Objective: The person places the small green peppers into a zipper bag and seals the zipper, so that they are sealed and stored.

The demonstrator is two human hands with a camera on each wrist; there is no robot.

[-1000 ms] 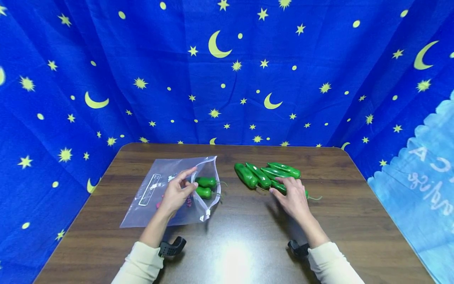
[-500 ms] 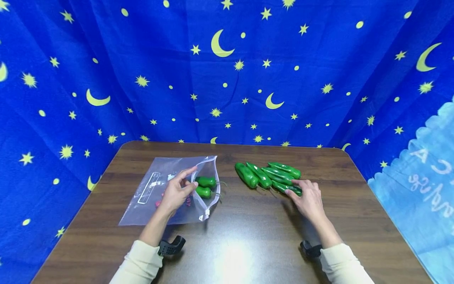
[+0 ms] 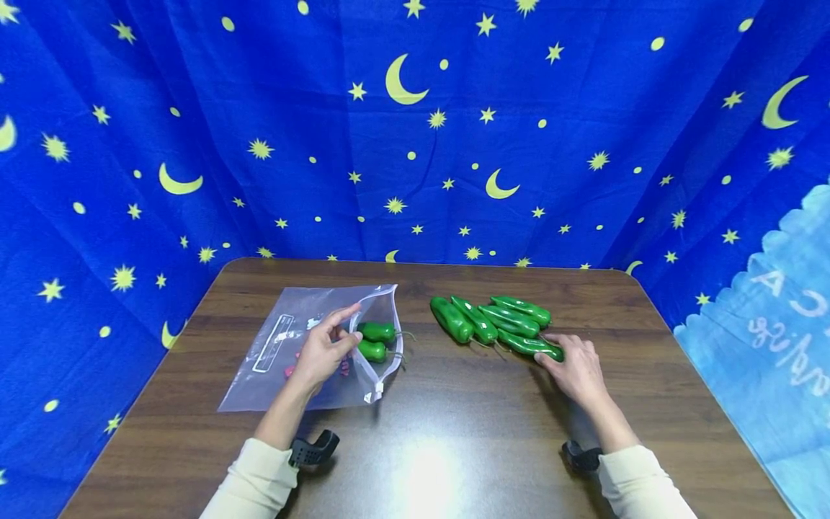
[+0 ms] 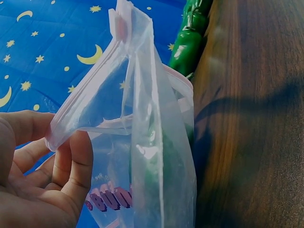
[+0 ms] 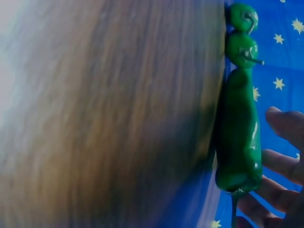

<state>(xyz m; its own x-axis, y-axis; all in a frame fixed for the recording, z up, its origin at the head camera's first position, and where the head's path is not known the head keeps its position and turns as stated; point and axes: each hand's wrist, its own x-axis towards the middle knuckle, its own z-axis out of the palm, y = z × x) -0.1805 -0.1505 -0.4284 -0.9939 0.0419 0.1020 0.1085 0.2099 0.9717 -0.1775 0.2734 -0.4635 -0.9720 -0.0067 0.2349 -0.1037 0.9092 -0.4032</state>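
Observation:
My left hand [image 3: 326,351] pinches the mouth edge of a clear zip bag [image 4: 111,90] between thumb and fingers, keeping that side lifted. Inside the bag's mouth lie two green peppers [image 3: 376,342] with their stems poking out. On the right, several more green peppers [image 3: 450,321] lie close together on the table. My right hand [image 3: 579,367] is at the stem end of the nearest pepper [image 3: 528,346], with thumb and fingers spread about that end. In the right wrist view the same pepper [image 5: 239,133] stands in front of relaxed fingers; no firm grip shows.
The brown wooden table [image 3: 447,404] has a bright glare near its front. Behind it hangs a blue curtain [image 3: 415,144] with moons and stars. A light blue cloth [image 3: 778,324] with lettering hangs at the right. Each wrist wears a black strap mount [image 3: 314,448].
My right hand has moved right along the nearest pepper, from over its middle to its stem end, uncovering more of it. The left hand and the bag have stayed put.

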